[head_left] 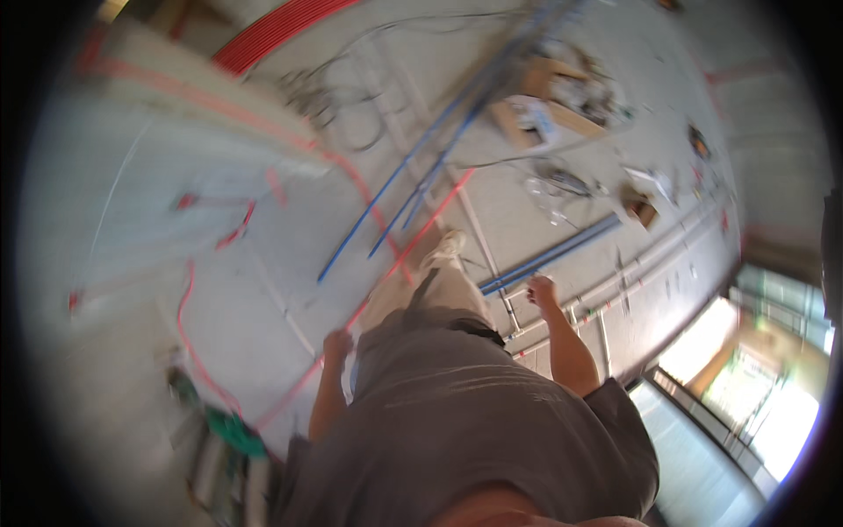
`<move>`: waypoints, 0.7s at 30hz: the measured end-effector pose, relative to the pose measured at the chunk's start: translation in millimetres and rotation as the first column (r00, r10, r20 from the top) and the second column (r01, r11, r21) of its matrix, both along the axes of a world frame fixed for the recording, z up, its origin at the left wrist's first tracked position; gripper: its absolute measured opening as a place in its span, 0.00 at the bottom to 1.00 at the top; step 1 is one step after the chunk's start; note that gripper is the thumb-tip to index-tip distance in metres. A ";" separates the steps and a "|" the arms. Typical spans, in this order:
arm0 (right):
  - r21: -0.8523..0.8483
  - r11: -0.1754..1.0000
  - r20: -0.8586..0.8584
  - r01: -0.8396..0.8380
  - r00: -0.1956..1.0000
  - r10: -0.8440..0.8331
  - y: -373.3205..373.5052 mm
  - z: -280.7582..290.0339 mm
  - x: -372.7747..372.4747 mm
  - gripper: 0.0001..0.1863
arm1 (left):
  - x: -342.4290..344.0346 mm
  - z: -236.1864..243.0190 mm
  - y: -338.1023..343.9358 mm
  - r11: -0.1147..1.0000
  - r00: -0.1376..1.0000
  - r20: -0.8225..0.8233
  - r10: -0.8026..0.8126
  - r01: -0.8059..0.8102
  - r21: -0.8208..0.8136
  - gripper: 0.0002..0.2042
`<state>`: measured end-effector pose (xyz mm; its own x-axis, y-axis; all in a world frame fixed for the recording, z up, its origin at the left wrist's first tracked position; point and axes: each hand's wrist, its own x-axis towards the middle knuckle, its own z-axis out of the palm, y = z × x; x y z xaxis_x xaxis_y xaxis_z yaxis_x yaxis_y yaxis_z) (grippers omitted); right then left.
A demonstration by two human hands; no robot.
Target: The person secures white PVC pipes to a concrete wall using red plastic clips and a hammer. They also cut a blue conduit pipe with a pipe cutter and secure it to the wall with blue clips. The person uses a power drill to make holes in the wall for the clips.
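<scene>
So the hands look free here, and my read is that this is a between-grabs step: walking or standing over the floor work. One pale shoe [449, 246] pokes out ahead, and I can't make out the other, so no promises on walking vs standing.

Left hand [336, 343] hangs low beside the thigh, fingers looking curled in. It's too blurry to tell whether anything's tucked in there. In this view it's right next to the thin red conduit [436, 219] that runs diagonally across the floor, but the hand looks well above it, not touching.

Right hand [540, 289] is out to the side, fingers bent into a loose fist, nothing visible in it. Closest thing in view is the short bundle of blue pipes [551, 256], lying on the floor beyond that hand, apart from it. Some longer blue pipes [474, 110] lie further ahead, with an open cardboard box [571, 119] to their right and messy cable coils [329, 97] to their left.

As for what a next move calls for: IMO getting hold of either pipe lot means bending way down and opening those fingers first. Mind the footing too, since that conduit looks like an easy trip.
</scene>
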<state>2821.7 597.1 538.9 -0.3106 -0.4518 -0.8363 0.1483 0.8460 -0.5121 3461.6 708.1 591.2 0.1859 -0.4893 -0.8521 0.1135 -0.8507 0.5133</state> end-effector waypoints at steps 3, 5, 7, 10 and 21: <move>-0.187 0.976 0.176 0.111 0.981 -0.078 28.8 -5.6 16.5 0.05 | 23.3 -8.1 -0.9 0.845 0.812 0.238 -0.533 0.525 0.099 0.07; -0.095 0.995 -0.012 0.029 0.999 -0.030 53.4 -0.1 36.7 0.07 | 45.6 -2.6 -6.4 0.749 0.728 0.233 -0.644 0.663 -0.003 0.06; -0.079 0.995 -0.045 0.054 0.997 -0.058 84.9 12.6 58.4 0.07 | 63.3 4.8 -2.6 0.844 0.840 0.166 -0.516 0.532 -0.070 0.05; -0.008 0.999 -0.117 0.049 0.992 -0.049 149.2 22.9 91.4 0.10 | 92.3 3.2 5.9 0.894 0.886 0.180 -0.427 0.443 -0.061 0.07; 0.123 0.977 -0.511 0.175 0.855 -0.089 488.4 -13.7 201.5 0.17 | 198.5 -10.1 -10.7 0.815 0.818 0.098 -0.566 0.574 -0.079 0.11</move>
<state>3023.2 1085.6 525.2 -0.7527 -0.2509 -0.6087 0.0253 0.9129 -0.4075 3660.0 697.4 581.2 -0.0983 -0.6070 -0.7886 -0.4132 -0.6960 0.5873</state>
